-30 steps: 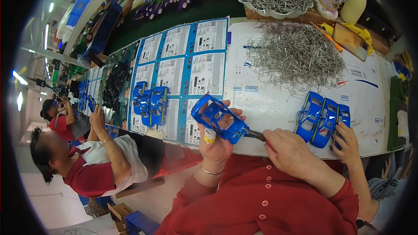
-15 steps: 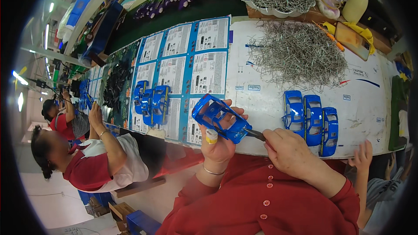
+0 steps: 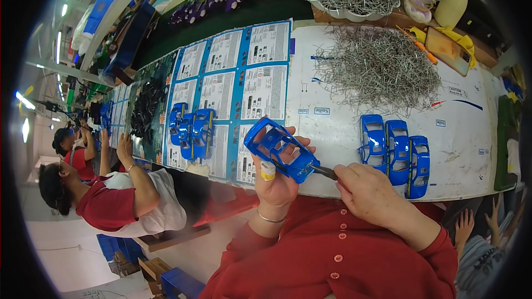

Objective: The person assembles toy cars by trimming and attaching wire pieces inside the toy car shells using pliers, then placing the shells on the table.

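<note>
My left hand (image 3: pixel 275 188) grips a glossy blue toy car body (image 3: pixel 280 148) with open windows, tilted above the table's near edge. White and yellow tape wraps its thumb. In my right hand (image 3: pixel 366 192) is a dark-handled tool (image 3: pixel 326 172), its kind hidden by my fingers. The tool's thin metal tip meets the right end of the car body. To the right, a row of three blue toy car bodies (image 3: pixel 398 152) lies on the white table. Another group of blue car bodies (image 3: pixel 192 133) sits at the left on printed sheets.
Beyond my hands lies a loose heap of thin metal wire pieces (image 3: pixel 382 69), with a white bowl (image 3: pixel 354 16) of more behind it. A phone (image 3: pixel 448 51), an orange-handled tool (image 3: pixel 424 50) and a bottle (image 3: pixel 453 4) stand far right. Co-workers (image 3: pixel 119 199) sit at the left; another person's hands (image 3: pixel 464 227) show right.
My hands, the car body and the tool stay almost still. At the left, the nearest co-worker's head and arms have shifted. At the right, another person's hand has moved down from the table's edge.
</note>
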A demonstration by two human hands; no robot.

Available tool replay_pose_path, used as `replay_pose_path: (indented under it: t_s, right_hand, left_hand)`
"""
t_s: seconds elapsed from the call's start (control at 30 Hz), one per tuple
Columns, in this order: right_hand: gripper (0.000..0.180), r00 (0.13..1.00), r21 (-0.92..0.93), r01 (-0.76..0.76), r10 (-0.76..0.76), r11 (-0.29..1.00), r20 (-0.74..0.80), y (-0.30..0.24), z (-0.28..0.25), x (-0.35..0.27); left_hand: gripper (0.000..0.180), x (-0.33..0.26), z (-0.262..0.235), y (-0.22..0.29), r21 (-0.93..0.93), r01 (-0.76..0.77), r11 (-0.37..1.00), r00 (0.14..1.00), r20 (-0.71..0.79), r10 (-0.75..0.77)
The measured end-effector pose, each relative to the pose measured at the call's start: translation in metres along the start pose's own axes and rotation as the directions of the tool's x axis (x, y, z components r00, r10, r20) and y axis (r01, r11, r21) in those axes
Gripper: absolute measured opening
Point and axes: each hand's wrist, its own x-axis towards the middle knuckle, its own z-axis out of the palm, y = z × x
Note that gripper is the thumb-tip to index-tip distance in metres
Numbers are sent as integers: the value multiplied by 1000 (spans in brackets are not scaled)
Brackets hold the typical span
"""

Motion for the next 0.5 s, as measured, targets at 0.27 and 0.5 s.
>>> replay_pose_path:
  t_s: [0.27, 0.5]
  right_hand:
    - [22, 1000, -8, 6, -6, 1000, 0, 0, -1, -1]
    - [22, 1000, -16, 4, -4, 1000, -6, 0, -1, -2]
  left_hand:
    - [52, 1, 4, 1, 96, 3, 995, 1000, 5, -3]
    - [52, 1, 5, 1, 33, 10, 999, 999, -34, -9]
